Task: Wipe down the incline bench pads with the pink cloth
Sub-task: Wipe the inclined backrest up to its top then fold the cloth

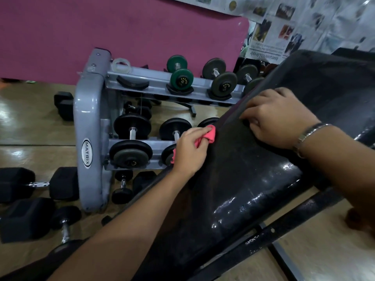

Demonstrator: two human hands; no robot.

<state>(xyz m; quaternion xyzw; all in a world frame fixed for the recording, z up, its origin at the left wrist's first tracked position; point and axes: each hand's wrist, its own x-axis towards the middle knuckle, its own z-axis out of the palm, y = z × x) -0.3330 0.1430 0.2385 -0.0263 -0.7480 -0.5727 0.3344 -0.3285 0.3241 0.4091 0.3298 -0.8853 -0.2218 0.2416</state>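
The black incline bench pad [239, 179] slants from lower left up to the upper right, its surface shiny and scuffed. My left hand [190, 151] is closed around the bunched pink cloth [210, 134] and presses it against the pad's left edge. My right hand [278, 116], with a metal bracelet at the wrist, lies flat on the pad higher up, fingers curled over the surface and holding nothing.
A grey Matrix dumbbell rack [89, 138] with round dumbbells stands just left of the bench. Black hex dumbbells [26, 183] lie on the wooden floor at lower left. The black bench frame [288, 226] runs beneath the pad. A magenta wall and newspaper-covered wall are behind.
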